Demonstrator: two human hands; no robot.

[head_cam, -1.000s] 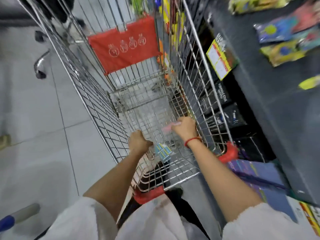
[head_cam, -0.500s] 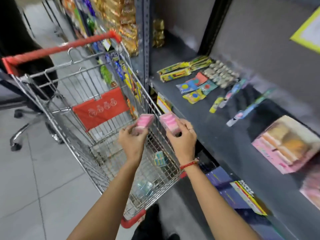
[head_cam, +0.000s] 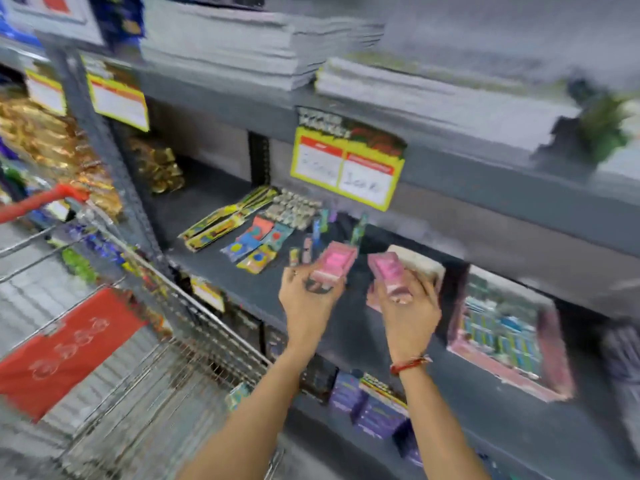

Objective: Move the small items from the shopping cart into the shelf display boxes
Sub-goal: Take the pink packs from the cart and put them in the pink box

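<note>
My left hand point(head_cam: 306, 296) grips a small pink box point(head_cam: 333, 263) and holds it over the dark shelf point(head_cam: 214, 271). My right hand point(head_cam: 408, 306) grips a second small pink box point(head_cam: 389, 271), raised just in front of a pale display box point(head_cam: 424, 266) on the shelf. A pink display box point(head_cam: 509, 344) with several blue-green packs inside lies further right on the same shelf. The wire shopping cart point(head_cam: 166, 362) with a red flap stands at lower left, and a small blue-green pack point(head_cam: 239, 393) shows inside it. The picture is blurred by motion.
Flat colourful packets point(head_cam: 252, 242) and small items lie on the shelf's left part. A yellow price tag point(head_cam: 346, 168) hangs from the shelf above, which carries stacks of grey paper point(head_cam: 225, 46). Purple boxes point(head_cam: 374, 407) fill the lower shelf. Gold snack bags point(head_cam: 52, 147) hang at left.
Both hands went from the cart bottom up and right to the shelf, each carrying a pink box. The view swung from the cart to the shelf.
</note>
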